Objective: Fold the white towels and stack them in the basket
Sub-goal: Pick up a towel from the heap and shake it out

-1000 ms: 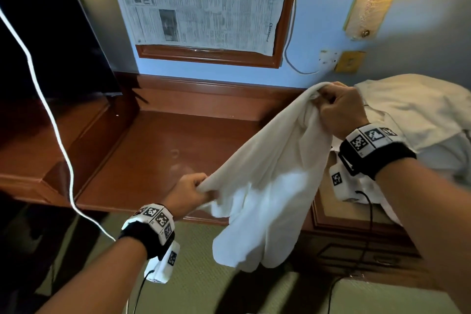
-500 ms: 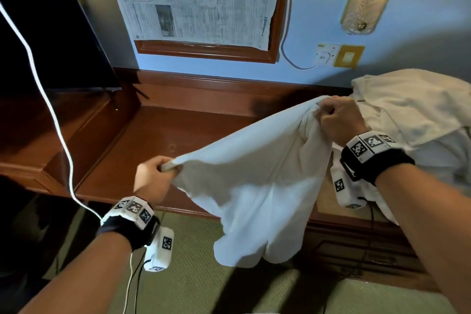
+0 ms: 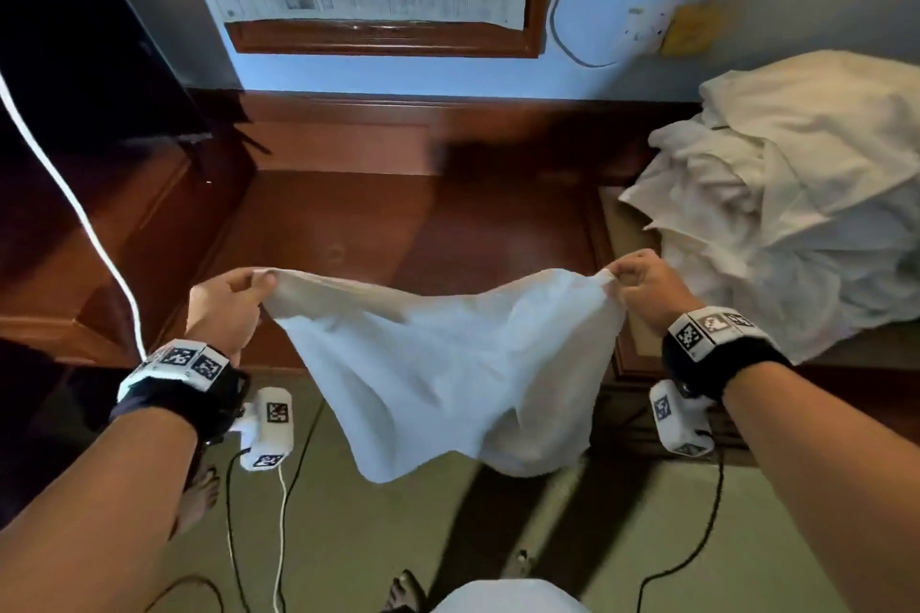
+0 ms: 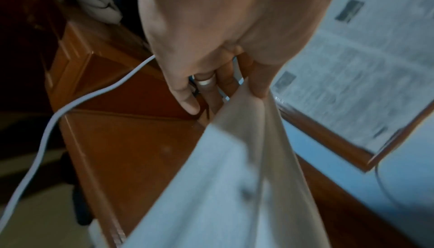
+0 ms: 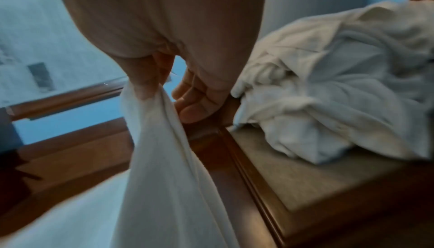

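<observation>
Towel [image 3: 448, 363] — plain white, bluish in shade. Heap of towels [image 3: 796, 224] at 2 o'clock — cream-white. Tabletop [image 3: 398, 224]: glossy red-brown wood. Wall [image 3: 448, 75]: pale blue. Floor [image 3: 398, 538]: olive green. Wristbands [image 3: 179, 383]: black, with black-and-white square-patterned tags. Cable [image 3: 74, 204]: white.

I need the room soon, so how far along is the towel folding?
Nothing looks folded yet, and no basket is in view. In hand: left hand and right hand each pinch a corner of one white towel, spread unfolded. Left: the crumpled towel pile.
</observation>
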The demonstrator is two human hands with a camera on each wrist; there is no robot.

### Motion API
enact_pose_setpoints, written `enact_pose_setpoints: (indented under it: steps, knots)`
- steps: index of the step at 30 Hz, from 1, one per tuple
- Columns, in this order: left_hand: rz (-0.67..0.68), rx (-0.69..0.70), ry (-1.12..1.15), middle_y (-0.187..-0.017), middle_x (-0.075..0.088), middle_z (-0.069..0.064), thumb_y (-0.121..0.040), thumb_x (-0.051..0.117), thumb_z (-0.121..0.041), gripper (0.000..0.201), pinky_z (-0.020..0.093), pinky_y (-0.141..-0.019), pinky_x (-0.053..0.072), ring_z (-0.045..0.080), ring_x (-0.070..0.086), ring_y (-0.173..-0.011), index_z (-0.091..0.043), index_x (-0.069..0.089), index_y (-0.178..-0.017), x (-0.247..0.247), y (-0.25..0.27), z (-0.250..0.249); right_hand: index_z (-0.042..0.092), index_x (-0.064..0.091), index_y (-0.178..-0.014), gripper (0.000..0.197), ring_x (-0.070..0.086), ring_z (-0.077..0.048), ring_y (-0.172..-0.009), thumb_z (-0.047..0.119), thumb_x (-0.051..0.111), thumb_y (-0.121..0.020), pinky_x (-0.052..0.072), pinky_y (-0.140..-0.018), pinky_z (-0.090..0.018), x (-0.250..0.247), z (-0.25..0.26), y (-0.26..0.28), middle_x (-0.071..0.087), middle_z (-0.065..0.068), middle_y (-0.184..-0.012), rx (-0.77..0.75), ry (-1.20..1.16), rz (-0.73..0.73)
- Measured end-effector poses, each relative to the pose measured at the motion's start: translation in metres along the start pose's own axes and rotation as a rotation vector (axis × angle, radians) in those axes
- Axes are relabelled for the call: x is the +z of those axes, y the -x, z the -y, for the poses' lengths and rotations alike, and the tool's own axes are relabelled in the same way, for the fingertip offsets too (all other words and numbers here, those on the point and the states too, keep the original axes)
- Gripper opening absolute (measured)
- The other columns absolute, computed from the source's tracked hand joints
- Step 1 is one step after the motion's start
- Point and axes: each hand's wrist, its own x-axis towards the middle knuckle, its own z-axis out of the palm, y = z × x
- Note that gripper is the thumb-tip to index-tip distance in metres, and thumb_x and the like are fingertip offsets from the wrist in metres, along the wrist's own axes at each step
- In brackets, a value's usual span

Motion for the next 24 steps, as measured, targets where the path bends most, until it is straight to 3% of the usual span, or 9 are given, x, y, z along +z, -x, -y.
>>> enact_pose_setpoints:
  steps: [4, 6, 10, 13, 15, 17, 19, 21, 24]
  knots:
    - [-0.076, -0.011, -0.337, -0.096, 0.071, 0.011, -0.095, 0.06, -0.021, 0.013, 0.038, -0.087, 0.05, 0.031, 0.064, -0.095, -0.022, 0.072, -0.091, -0.022, -0.013, 0.032, 0.027, 0.071, -0.072, 0.023, 0.065, -0.026, -0.067, 0.01, 0.066, -0.086, 0.056, -0.065, -0.041, 0.018, -0.047, 0.019, 0.069, 0.0, -0.068, 0.203, 0.062, -0.026]
    - [-0.137, -0.063, -0.406, -0.102, 0.07, 0.016, -0.095, 0.058, -0.023, 0.016, 0.037, -0.085, 0.047, 0.036, 0.063, -0.097, -0.02, 0.072, -0.099, -0.034, -0.019, 0.041, 0.024, 0.072, -0.076, 0.02, 0.065, -0.031, -0.071, 0.009, 0.064, -0.086, 0.054, -0.069, -0.045, 0.028, -0.067, 0.026, 0.071, -0.008, -0.074, 0.287, 0.045, -0.092]
    - [-0.21, -0.157, -0.382, -0.108, 0.071, 0.017, -0.094, 0.055, -0.029, 0.028, 0.044, -0.091, 0.051, 0.04, 0.066, -0.104, -0.017, 0.073, -0.112, -0.064, -0.038, 0.057, 0.004, 0.073, -0.102, 0.016, 0.062, -0.028, -0.086, 0.004, 0.061, -0.09, 0.042, -0.075, -0.03, 0.034, -0.064, 0.043, 0.067, -0.013, -0.089, 0.392, -0.031, -0.27]
    - [-0.216, -0.173, -0.333, -0.106, 0.072, 0.02, -0.086, 0.054, -0.042, 0.035, 0.06, -0.088, 0.053, 0.047, 0.066, -0.104, -0.027, 0.071, -0.112, -0.092, -0.082, 0.091, 0.004, 0.072, -0.107, 0.025, 0.063, -0.034, -0.093, 0.016, 0.058, -0.09, 0.043, -0.077, -0.033, 0.035, -0.055, 0.046, 0.067, -0.021, -0.101, 0.43, -0.078, -0.51]
    - [-0.236, -0.193, -0.257, -0.11, 0.068, 0.027, -0.081, 0.049, -0.059, 0.051, 0.06, -0.083, 0.055, 0.049, 0.067, -0.1, -0.025, 0.067, -0.115, -0.101, -0.106, 0.105, 0.008, 0.072, -0.113, 0.036, 0.061, -0.038, -0.1, 0.026, 0.053, -0.088, 0.046, -0.086, -0.037, 0.038, -0.041, 0.045, 0.063, -0.023, -0.112, 0.466, -0.149, -0.653]
    - [-0.278, -0.198, -0.161, -0.098, 0.069, 0.021, -0.081, 0.043, -0.063, 0.055, 0.036, -0.057, 0.061, 0.036, 0.07, -0.072, -0.022, 0.063, -0.113, -0.095, -0.087, 0.075, 0.01, 0.071, -0.116, 0.035, 0.062, -0.035, -0.102, 0.023, 0.053, -0.09, 0.049, -0.089, -0.035, 0.041, -0.025, 0.044, 0.067, -0.017, -0.112, 0.494, -0.236, -0.727]
    - [-0.294, -0.179, -0.057, -0.087, 0.068, 0.01, -0.092, 0.043, -0.047, 0.035, 0.019, -0.039, 0.05, 0.02, 0.065, -0.05, -0.023, 0.064, -0.107, -0.085, -0.069, 0.06, 0.007, 0.073, -0.109, 0.026, 0.066, -0.027, -0.08, 0.013, 0.055, -0.09, 0.057, -0.075, -0.025, 0.047, -0.017, 0.043, 0.067, -0.011, -0.094, 0.492, -0.32, -0.726]
    - [-0.278, -0.184, 0.069, -0.095, 0.072, 0.007, -0.097, 0.041, -0.04, 0.026, 0.023, -0.048, 0.055, 0.017, 0.071, -0.057, -0.026, 0.062, -0.101, -0.076, -0.055, 0.055, 0.007, 0.072, -0.097, 0.019, 0.061, -0.014, -0.056, 0.008, 0.054, -0.09, 0.05, -0.048, -0.015, 0.053, -0.008, 0.047, 0.065, -0.006, -0.078, 0.516, -0.385, -0.724]
    - [-0.307, -0.156, 0.247, -0.101, 0.074, 0.008, -0.102, 0.037, -0.033, 0.025, 0.034, -0.064, 0.06, 0.016, 0.075, -0.072, -0.023, 0.059, -0.105, -0.065, -0.056, 0.043, 0.02, 0.07, -0.084, 0.022, 0.07, -0.025, -0.067, 0.012, 0.051, -0.091, 0.058, -0.056, -0.033, 0.052, 0.0, 0.044, 0.07, -0.008, -0.077, 0.574, -0.587, -0.801]
